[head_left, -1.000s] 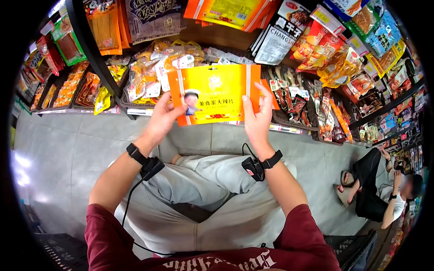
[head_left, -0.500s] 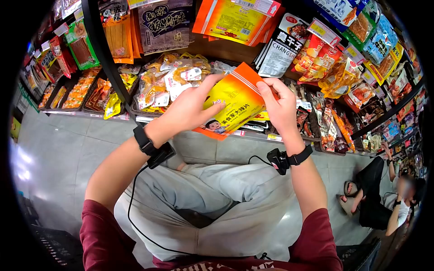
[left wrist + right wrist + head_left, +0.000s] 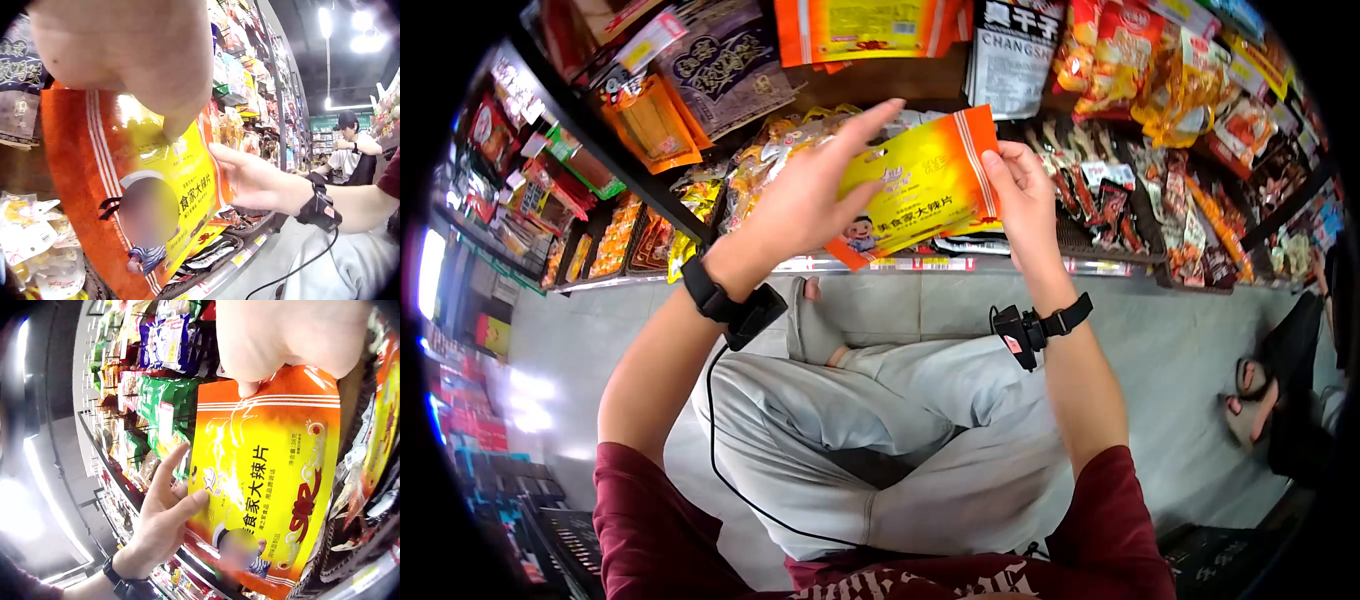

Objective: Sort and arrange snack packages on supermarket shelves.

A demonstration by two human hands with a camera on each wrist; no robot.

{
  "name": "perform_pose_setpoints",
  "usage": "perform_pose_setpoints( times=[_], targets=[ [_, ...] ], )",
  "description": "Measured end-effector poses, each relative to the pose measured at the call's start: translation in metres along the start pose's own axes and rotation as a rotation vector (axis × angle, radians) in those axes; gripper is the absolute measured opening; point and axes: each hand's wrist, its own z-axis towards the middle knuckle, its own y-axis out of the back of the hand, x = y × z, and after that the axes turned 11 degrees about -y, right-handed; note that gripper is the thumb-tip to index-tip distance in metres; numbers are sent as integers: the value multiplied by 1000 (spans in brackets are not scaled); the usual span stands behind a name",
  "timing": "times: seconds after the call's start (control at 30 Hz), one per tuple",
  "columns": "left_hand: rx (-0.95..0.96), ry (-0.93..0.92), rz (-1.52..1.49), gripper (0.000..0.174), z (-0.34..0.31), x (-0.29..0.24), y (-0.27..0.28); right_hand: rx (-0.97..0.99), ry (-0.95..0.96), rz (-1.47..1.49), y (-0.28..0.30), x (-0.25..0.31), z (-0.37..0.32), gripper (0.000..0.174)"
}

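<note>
An orange and yellow snack bag with Chinese lettering and a cartoon figure is held up tilted in front of the shelf. My right hand pinches its right end, thumb on the printed face and the other fingers behind. My left hand is at the bag's left part, its fingers stretched out past the upper edge. In the right wrist view the left thumb lies straight over the printed face, near the hang hole. The left wrist view shows the bag's orange end close up, partly covered by the left hand.
Similar orange bags hang above, beside a grey-white packet and purple packets. Trays of small wrapped snacks line the lower shelf. A seated person is farther along the aisle. My crossed legs are below.
The bag went from facing me squarely in both hands to tilted, its right end raised. My left hand left the left end and came over the bag with fingers extended. The view shifted.
</note>
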Motion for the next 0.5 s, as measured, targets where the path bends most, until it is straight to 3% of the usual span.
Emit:
perform_pose_setpoints(
  times=[0.07, 0.1, 0.13, 0.2, 0.33, 0.37, 0.5],
  targets=[
    [145, 295, -68, 53, 3, -1, 7, -99, -41, -14, 5, 5, -7, 20],
    [103, 160, -13, 38, 4, 5, 6, -115, -42, -9, 9, 8, -8, 22],
    [111, 159, -15, 38, 3, 8, 6, -123, -49, 1, 13, 12, -8, 22],
    [188, 382, -76, 29, 7, 10, 10, -130, -72, 28, 22, 13, -9, 22],
    [165, 257, 118, 19, 20, 7, 17, -169, -137, 54, 21, 17, -11, 22],
    [87, 118, 196, 17, 24, 11, 19, -158, -118, 68, 19, 17, -10, 22],
    [-41, 87, 323, 18, 53, 32, 32, -109, -60, 114, 3, 23, 6, 22]
  ],
)
